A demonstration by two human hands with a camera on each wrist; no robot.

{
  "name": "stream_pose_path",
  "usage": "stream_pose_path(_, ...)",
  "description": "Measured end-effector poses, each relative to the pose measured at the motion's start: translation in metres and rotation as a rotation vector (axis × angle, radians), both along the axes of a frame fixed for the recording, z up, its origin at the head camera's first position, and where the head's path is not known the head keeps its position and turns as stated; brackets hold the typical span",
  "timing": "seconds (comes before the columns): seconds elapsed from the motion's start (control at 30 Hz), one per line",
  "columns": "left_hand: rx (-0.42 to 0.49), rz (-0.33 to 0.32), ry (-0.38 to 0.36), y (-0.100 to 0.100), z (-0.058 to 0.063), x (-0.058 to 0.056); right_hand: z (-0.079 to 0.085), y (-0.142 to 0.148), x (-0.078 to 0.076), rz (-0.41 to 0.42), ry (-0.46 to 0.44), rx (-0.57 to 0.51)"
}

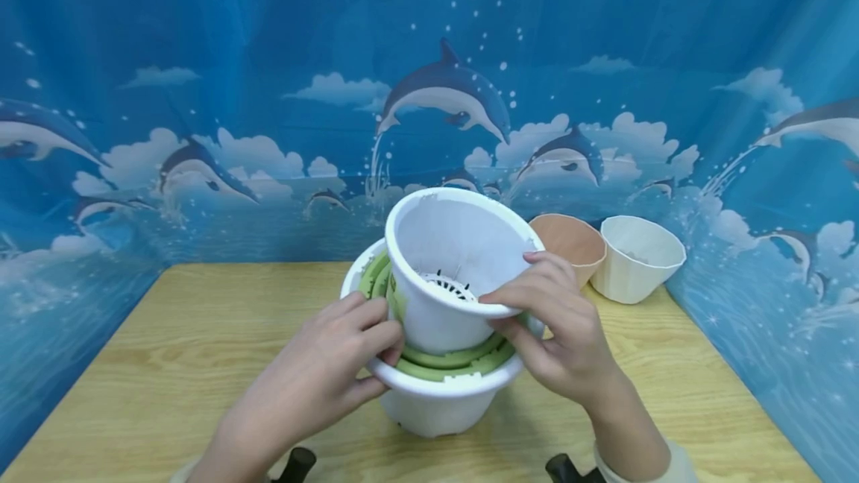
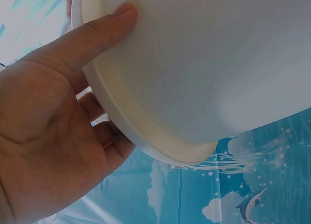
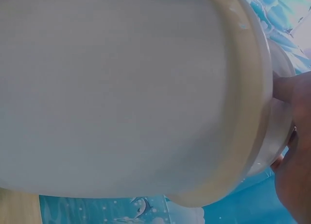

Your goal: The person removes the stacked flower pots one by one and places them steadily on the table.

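Observation:
A large white flowerpot (image 1: pixel 439 410) stands on the table with green pots (image 1: pixel 436 373) nested inside it. My left hand (image 1: pixel 338 352) grips its near-left rim; in the left wrist view the thumb (image 2: pixel 104 32) lies along the outer wall and the fingers bend over the edge. A smaller white flowerpot (image 1: pixel 463 244) with a slotted bottom sits tilted in the stack, its rim raised above the others. My right hand (image 1: pixel 560 330) pinches this pot's right rim, thumb underneath and fingers on top. The smaller pot's lower part is hidden inside the green pots.
Behind the stack to the right are a peach pot (image 1: pixel 570 241) and a cream faceted pot (image 1: pixel 631 274), side by side on the wooden table (image 1: pixel 221 334). A blue dolphin-print curtain (image 1: pixel 268 95) encloses the table's back and sides.

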State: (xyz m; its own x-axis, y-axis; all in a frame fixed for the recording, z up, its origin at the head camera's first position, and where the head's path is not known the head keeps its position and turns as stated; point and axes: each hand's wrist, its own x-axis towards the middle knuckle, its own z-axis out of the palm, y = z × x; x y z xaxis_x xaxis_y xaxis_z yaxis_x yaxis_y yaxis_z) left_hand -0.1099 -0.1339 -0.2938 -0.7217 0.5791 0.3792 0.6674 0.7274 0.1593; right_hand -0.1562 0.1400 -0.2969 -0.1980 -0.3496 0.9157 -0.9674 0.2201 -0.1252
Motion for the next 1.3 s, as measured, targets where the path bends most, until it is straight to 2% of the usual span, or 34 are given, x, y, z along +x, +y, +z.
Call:
stream_pose_path(0.23, 0.000, 0.006, -0.012, 0.000, 0.000, 0.000, 0.006, 0.001, 0.002, -0.009, 0.029, -0.041)
stream_pose_path(0.37, 0.004, -0.001, 0.006, 0.000, -0.001, 0.000, 0.009, -0.001, 0.003, -0.006, 0.050, -0.077)
stream_pose_path(0.77, 0.002, -0.019, 0.009, -0.001, 0.000, 0.000, 0.010, 0.003, -0.001, 0.001, 0.132, -0.269)
stream_pose_path(1.07, -0.005, -0.012, 0.011, -0.001, 0.000, 0.000, 0.014, 0.003, 0.000, -0.012, 0.147, -0.383)
stream_pose_path(1.3, -0.002, -0.028, 0.027, -0.001, -0.001, 0.000, 0.016, 0.008, -0.002, 0.016, 0.146, -0.462)
